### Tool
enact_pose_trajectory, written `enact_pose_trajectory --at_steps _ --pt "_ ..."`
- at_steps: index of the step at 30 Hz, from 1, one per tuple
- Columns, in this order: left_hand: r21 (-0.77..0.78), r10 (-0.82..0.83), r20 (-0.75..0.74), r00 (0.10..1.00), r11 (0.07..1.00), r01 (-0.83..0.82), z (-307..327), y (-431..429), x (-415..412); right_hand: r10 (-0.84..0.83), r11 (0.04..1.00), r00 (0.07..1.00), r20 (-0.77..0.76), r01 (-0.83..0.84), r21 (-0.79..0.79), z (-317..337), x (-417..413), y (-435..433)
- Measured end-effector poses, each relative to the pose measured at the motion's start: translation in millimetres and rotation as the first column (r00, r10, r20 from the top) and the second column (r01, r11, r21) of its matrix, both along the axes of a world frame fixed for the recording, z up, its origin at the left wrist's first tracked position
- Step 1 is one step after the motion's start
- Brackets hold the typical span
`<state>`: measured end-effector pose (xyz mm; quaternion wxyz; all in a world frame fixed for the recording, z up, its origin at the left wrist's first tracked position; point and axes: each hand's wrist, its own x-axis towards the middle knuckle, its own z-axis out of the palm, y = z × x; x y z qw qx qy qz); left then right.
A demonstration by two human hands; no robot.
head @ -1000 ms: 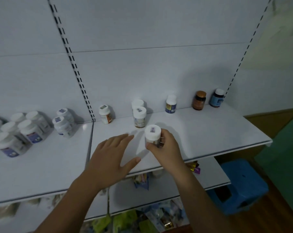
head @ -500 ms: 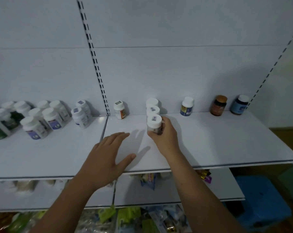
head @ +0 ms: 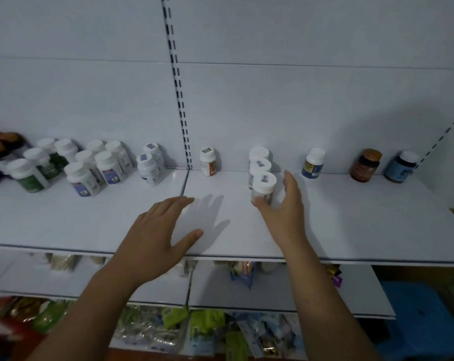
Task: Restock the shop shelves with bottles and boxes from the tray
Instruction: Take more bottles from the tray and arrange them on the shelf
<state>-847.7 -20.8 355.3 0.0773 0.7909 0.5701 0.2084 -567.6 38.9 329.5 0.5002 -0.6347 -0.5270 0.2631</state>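
Note:
A white-capped bottle stands on the white shelf as the front one of a row of three, behind it two like bottles. My right hand is beside it with fingers spread. The thumb is at the bottle's base, while the fingers stand off its right side. My left hand hovers flat and open above the shelf's front edge, holding nothing. No tray is in view.
Along the back stand an orange-labelled bottle, a blue-yellow one, a brown jar and a blue jar. Several white bottles crowd the left shelf. Lower shelves hold packets. A blue stool is at the lower right.
My right hand carried the bottle back to the row, set it down behind-front of the other two, and its fingers have opened off it. The left hand stayed hovering.

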Motion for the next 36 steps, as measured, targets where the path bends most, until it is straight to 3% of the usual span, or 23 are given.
enact_pose_trajectory --at_steps 3,6,10,17,24,31,36 --pt "0.056 0.070 -0.014 0.997 0.996 -0.069 16 -2 -33 0.018 0.985 0.995 0.100 -0.035 0.169 33 -18 -24" --pt "0.109 0.134 -0.035 0.990 0.986 -0.130 30 -8 -77 0.188 0.959 0.945 0.267 -0.235 0.156 65 -61 -40" --pt "0.142 0.251 -0.034 0.967 0.959 -0.244 40 -28 -147 0.445 0.855 0.779 0.442 -0.516 0.046 91 -159 -57" --pt "0.107 0.491 -0.055 0.869 0.868 -0.484 37 -120 -333 0.654 0.608 0.480 0.585 -0.793 -0.028 98 -378 -90" --pt "0.086 0.735 -0.097 0.671 0.678 -0.730 34 -248 -515 0.684 0.319 0.144 0.715 -0.941 -0.116 81 -601 -143" --pt "0.006 0.916 -0.049 0.398 0.399 -0.917 21 -360 -618 0.751 0.081 -0.046 0.658 -0.984 -0.161 60 -759 -196" --pt "-0.034 0.967 -0.047 0.248 0.247 -0.968 2 -403 -664 0.771 -0.018 -0.133 0.623 -0.982 -0.188 41 -844 -211"
